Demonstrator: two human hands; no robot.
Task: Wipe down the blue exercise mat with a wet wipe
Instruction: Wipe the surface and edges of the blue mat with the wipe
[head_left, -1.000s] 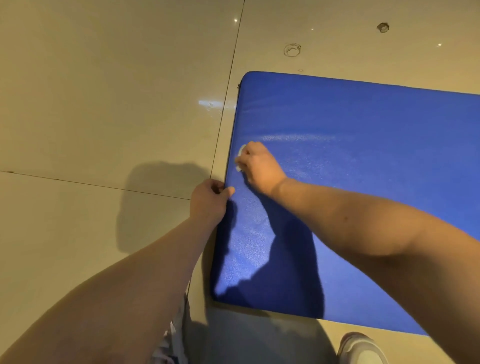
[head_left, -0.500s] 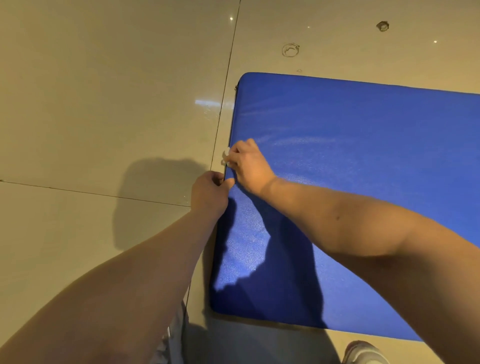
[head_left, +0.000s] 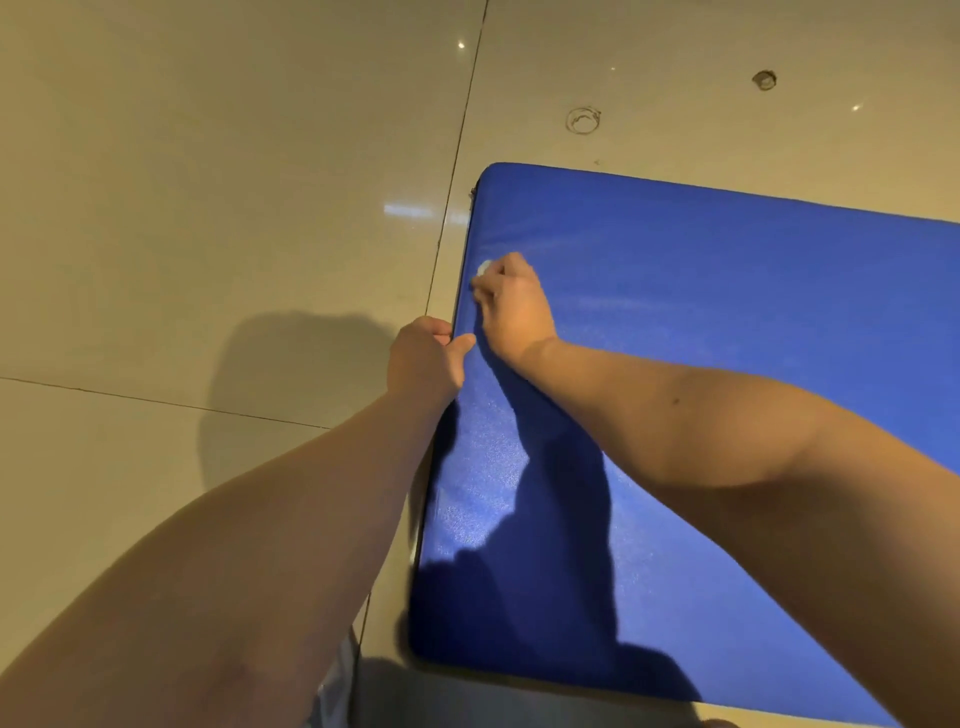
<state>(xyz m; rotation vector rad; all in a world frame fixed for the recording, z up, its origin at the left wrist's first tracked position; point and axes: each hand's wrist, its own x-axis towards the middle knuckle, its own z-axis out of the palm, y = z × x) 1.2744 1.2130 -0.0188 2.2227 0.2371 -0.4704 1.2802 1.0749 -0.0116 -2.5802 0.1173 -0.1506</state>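
Observation:
The blue exercise mat (head_left: 701, 322) lies flat on the floor and fills the right half of the view. My right hand (head_left: 514, 306) presses down near the mat's left edge, closed around a small white wet wipe (head_left: 483, 268); only a bit of the wipe shows past the fingers. My left hand (head_left: 426, 358) grips the mat's left edge just below the right hand, thumb on top, fingers curled under the side. Both forearms cast dark shadows on the mat's near left part.
Glossy beige floor tiles (head_left: 208, 208) surround the mat, with dark grout lines. A round ring mark (head_left: 583, 120) and a small round fitting (head_left: 764, 80) sit in the floor beyond the mat's far edge. Pale clothing shows at the bottom edge.
My right hand with the wipe slid left to the mat's very edge, then came back a little onto the top surface and farther up. My left hand kept its grip on the edge.

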